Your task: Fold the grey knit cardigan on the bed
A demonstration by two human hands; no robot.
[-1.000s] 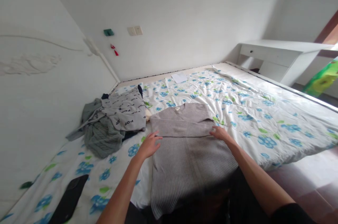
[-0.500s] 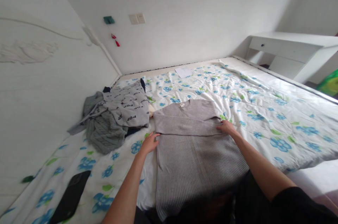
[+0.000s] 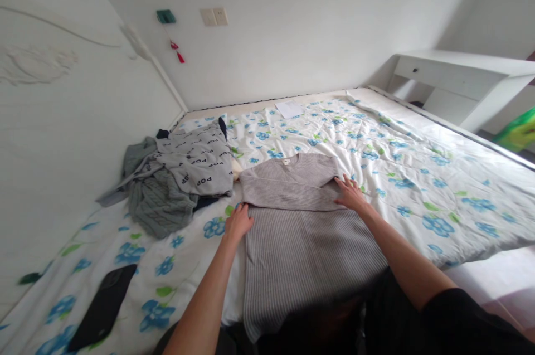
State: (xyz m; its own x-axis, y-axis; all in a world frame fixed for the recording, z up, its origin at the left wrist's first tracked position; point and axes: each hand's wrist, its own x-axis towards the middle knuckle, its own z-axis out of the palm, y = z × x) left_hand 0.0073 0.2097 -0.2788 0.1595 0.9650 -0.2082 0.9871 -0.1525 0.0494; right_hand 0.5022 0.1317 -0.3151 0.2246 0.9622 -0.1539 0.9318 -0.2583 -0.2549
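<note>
A grey ribbed knit sweater point(image 3: 313, 238) lies spread on the bed, its neckline facing away from me. Its sleeves are folded across the chest, one on top as a horizontal band. My left hand point(image 3: 239, 221) touches the sweater's left edge, just below the folded sleeve, with thumb and fingers apart. On the right side, my right hand point(image 3: 350, 193) rests with spread fingers over the end of the sleeve band. The sweater's lower hem runs toward my lap and is partly lost in dark shadow.
Left of the sweater is a heap with a grey "POP" print garment point(image 3: 204, 160) and a grey-green cable knit point(image 3: 161, 204). A black phone point(image 3: 104, 305) lies nearer me. White paper point(image 3: 289, 109) is at the far side of the flowered sheet point(image 3: 418, 188); a white desk point(image 3: 455, 76) stands beyond.
My right hand has shifted slightly up and left on the sleeve, its fingers spreading wider. My left hand has moved a little along the sweater's left edge. The whole view has tilted slightly.
</note>
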